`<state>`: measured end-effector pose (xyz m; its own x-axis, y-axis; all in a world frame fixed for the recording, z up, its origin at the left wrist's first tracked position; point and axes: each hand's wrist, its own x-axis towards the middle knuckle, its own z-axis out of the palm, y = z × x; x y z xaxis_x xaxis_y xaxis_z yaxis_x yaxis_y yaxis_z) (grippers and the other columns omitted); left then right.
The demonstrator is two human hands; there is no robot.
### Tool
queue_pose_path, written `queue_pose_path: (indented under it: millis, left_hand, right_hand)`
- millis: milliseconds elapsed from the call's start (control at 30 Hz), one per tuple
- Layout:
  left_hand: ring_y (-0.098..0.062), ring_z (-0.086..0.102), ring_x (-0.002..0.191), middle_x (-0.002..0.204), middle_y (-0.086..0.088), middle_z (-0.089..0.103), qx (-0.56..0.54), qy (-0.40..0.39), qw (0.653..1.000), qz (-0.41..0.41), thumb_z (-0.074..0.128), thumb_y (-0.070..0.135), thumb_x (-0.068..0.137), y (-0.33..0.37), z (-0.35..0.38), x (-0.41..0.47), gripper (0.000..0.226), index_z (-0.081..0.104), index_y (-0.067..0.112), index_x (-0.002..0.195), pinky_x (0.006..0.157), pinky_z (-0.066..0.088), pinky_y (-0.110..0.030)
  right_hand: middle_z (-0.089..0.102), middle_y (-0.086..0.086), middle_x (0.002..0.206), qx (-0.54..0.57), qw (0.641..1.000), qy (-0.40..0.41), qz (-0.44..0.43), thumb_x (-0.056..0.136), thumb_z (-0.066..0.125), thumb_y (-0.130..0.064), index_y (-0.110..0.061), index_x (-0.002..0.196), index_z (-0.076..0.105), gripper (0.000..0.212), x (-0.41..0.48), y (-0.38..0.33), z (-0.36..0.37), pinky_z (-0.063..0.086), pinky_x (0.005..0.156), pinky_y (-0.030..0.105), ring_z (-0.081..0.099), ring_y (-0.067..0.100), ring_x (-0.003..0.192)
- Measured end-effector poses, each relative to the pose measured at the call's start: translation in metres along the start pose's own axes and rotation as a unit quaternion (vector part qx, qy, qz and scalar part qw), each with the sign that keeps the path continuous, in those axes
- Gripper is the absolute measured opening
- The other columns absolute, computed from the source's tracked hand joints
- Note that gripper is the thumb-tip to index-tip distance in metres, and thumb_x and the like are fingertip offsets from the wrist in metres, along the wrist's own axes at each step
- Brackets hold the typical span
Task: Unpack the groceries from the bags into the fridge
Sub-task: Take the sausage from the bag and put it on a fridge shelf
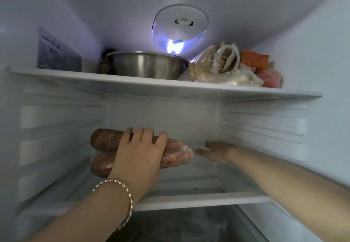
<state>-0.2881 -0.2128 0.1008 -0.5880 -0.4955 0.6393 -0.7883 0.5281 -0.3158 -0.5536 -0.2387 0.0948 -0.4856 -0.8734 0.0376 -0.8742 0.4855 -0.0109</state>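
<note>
Two brown sausage sticks in a clear wrap [106,141] lie stacked at the back left of the fridge's middle shelf [198,200]. My left hand [140,152], with a bracelet on the wrist, rests over the top of the sausages, fingers curled on them. My right hand [214,151] reaches in from the right and touches the wrap's frosty right end [181,155]; whether it grips the wrap is hard to tell. No bags are in view.
On the upper shelf [170,86] stand a steel bowl [147,65], wrapped food in clear plastic [217,63] and orange and red packs [259,61]. A label [56,52] is on the left wall. The fridge lamp [176,46] glows above. A dark drawer [189,226] lies below.
</note>
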Motion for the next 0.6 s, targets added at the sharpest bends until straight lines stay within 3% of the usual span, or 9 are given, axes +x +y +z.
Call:
queue_pose_path:
  millis: [133, 267, 433, 533, 600]
  left_hand:
    - [-0.025, 0.028, 0.130, 0.139, -0.005, 0.030, -0.016, 0.015, 1.000, -0.016, 0.053, 0.035, 0.086, -0.003, 0.004, 0.000, 0.068, 0.014, 0.026, 0.141, 0.113, 0.018, -0.040]
    - [-0.025, 0.032, 0.127, 0.135, -0.006, 0.034, -0.013, -0.002, 0.999, -0.033, 0.054, 0.032, 0.085, -0.002, 0.012, 0.000, 0.066, 0.018, 0.024, 0.140, 0.110, 0.022, -0.039]
    - [-0.027, 0.035, 0.124, 0.132, -0.006, 0.037, -0.018, 0.001, 0.999, -0.036, 0.051, 0.028, 0.084, -0.001, 0.014, 0.004, 0.061, 0.023, 0.023, 0.138, 0.109, 0.023, -0.041]
    - [-0.028, 0.036, 0.122, 0.130, -0.007, 0.038, -0.014, 0.009, 0.999, -0.046, 0.051, 0.026, 0.084, -0.003, 0.016, 0.004, 0.059, 0.025, 0.022, 0.137, 0.107, 0.023, -0.041]
    - [-0.028, 0.037, 0.121, 0.129, -0.008, 0.039, -0.019, 0.022, 0.998, -0.053, 0.051, 0.025, 0.084, -0.003, 0.018, 0.005, 0.059, 0.026, 0.022, 0.137, 0.106, 0.023, -0.041]
  right_hand:
    - [0.000, -0.001, 0.160, 0.067, 0.997, -0.049, 0.007, 0.090, 0.019, -0.069, -0.021, 0.152, 0.004, 0.079, 0.013, 0.003, -0.004, 0.001, 0.120, 0.041, 0.001, 0.019, 0.147]
    - [0.003, 0.000, 0.160, -0.047, 0.999, 0.007, -0.006, 0.096, 0.014, -0.058, -0.028, 0.151, 0.012, 0.062, 0.021, -0.002, 0.007, 0.006, 0.119, 0.044, 0.004, 0.020, 0.147]
    - [-0.007, -0.003, 0.159, -0.008, 0.999, -0.026, -0.030, 0.088, 0.027, -0.070, -0.036, 0.150, 0.006, 0.074, 0.004, -0.003, 0.003, 0.002, 0.118, 0.048, -0.004, 0.020, 0.147]
    - [-0.002, -0.001, 0.160, 0.079, 0.991, 0.100, -0.050, 0.089, 0.040, -0.063, -0.033, 0.150, 0.009, 0.075, -0.019, -0.009, -0.004, 0.006, 0.119, 0.041, 0.000, 0.023, 0.147]
    - [0.035, 0.011, 0.148, 0.264, 0.940, 0.209, -0.060, 0.095, 0.043, -0.047, -0.018, 0.144, 0.035, 0.057, -0.042, -0.021, -0.018, 0.025, 0.111, 0.035, 0.034, 0.027, 0.135]
